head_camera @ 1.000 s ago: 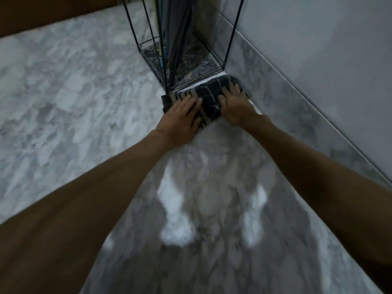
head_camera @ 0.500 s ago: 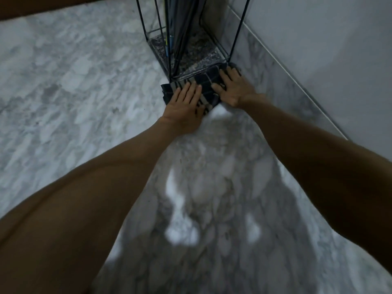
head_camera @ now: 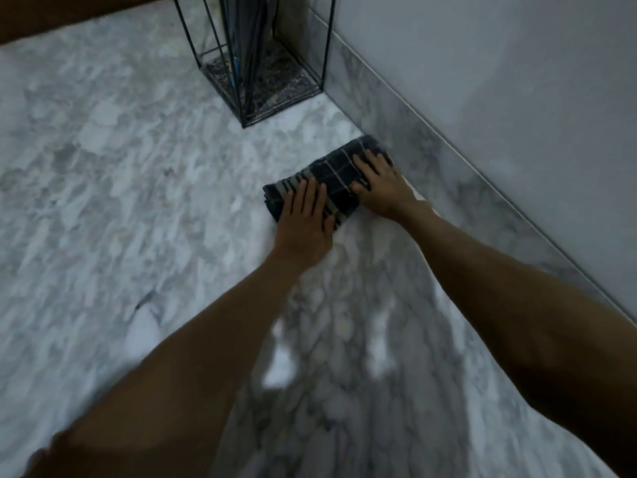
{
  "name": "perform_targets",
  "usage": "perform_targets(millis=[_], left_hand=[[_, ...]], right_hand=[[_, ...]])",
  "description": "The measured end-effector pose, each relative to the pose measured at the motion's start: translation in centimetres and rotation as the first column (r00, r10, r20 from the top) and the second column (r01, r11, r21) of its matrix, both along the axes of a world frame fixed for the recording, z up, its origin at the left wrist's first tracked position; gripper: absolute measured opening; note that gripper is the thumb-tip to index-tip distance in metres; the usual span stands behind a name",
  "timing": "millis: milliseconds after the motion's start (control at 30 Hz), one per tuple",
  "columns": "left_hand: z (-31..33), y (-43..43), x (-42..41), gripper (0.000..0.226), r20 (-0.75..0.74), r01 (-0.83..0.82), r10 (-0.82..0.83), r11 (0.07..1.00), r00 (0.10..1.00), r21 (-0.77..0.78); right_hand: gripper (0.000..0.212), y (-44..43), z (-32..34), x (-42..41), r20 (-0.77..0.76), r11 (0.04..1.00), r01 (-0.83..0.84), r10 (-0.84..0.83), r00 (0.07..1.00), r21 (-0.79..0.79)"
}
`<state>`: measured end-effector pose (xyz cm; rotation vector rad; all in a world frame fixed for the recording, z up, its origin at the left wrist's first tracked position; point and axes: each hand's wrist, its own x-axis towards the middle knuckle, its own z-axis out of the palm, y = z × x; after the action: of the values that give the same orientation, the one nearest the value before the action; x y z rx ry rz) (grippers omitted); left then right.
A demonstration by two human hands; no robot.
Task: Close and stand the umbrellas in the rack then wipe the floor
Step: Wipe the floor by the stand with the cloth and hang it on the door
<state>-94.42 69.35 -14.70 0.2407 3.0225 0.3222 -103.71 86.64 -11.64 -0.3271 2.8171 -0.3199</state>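
A folded dark cloth with pale stripes lies on the marble floor near the wall. My left hand presses flat on its near left part. My right hand presses flat on its right part, close to the marble skirting. A black wire umbrella rack stands in the corner beyond the cloth, apart from it. Dark closed umbrellas stand upright inside it, their tops cut off by the frame.
A grey wall with a marble skirting runs along the right side. A brown wooden surface borders the floor at the far left. Bright reflections and my shadow lie on the floor near me.
Both hands have drawn the cloth back along the skirting, away from the foot of the rack, so bare floor now shows between cloth and rack.
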Motion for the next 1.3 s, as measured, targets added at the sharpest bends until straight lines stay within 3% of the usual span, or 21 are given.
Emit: perform_targets(millis=[167, 300, 400, 567, 667, 733, 867, 967, 1133, 1300], left_hand=[[-0.1, 2.8, 4.3, 0.06, -0.126, 0.078, -0.066, 0.993, 0.99, 0.093], [1.0, 5.2, 7.0, 0.063, -0.041, 0.107, -0.102, 0.982, 0.994, 0.156], [2.3, 6.3, 7.4, 0.071, 0.04, 0.185, -0.191, 0.974, 0.981, 0.129], [0.6, 4.5, 3.8, 0.082, -0.127, 0.418, -0.399, 0.885, 0.908, 0.204], [-0.7, 3.4, 3.3, 0.075, -0.21, 0.524, -0.491, 0.839, 0.845, 0.148], [-1.3, 3.4, 3.4, 0.07, -0.284, 0.538, -0.487, 0.831, 0.826, 0.142], [-1.3, 3.6, 3.7, 0.064, -0.362, 0.51, -0.427, 0.842, 0.829, 0.176], [-1.5, 3.7, 3.8, 0.065, -0.346, 0.489, -0.411, 0.854, 0.843, 0.178], [-2.3, 4.1, 3.8, 0.062, -0.421, 0.478, -0.383, 0.866, 0.822, 0.145], [-1.9, 5.3, 5.0, 0.072, -0.303, 0.435, -0.4, 0.899, 0.865, 0.055]], right_hand=[[0.076, 3.8, 0.3, 5.8, 0.007, 0.997, 0.031, -0.031, 0.999, 0.068], [0.089, 5.9, 1.0, 9.3, 0.007, 0.99, 0.089, -0.09, 0.996, 0.106], [0.082, 6.8, 1.2, 10.9, 0.033, 0.982, 0.119, -0.125, 0.992, 0.145], [0.075, 6.5, 1.8, 9.7, 0.075, 0.957, 0.106, -0.131, 0.989, 0.271], [0.072, 5.3, 2.6, 9.1, 0.041, 0.953, 0.207, -0.222, 0.974, 0.222], [0.072, 4.6, 2.4, 9.8, 0.034, 0.939, 0.299, -0.309, 0.951, 0.173], [0.066, 4.8, 0.8, 11.1, 0.125, 0.903, 0.334, -0.377, 0.918, 0.269], [0.067, 5.2, 0.2, 11.0, 0.104, 0.9, 0.316, -0.36, 0.927, 0.3], [0.066, 5.5, -0.1, 12.1, 0.032, 0.92, 0.325, -0.34, 0.94, 0.218], [0.066, 6.7, -0.1, 13.0, 0.016, 0.935, 0.305, -0.313, 0.95, 0.179]])
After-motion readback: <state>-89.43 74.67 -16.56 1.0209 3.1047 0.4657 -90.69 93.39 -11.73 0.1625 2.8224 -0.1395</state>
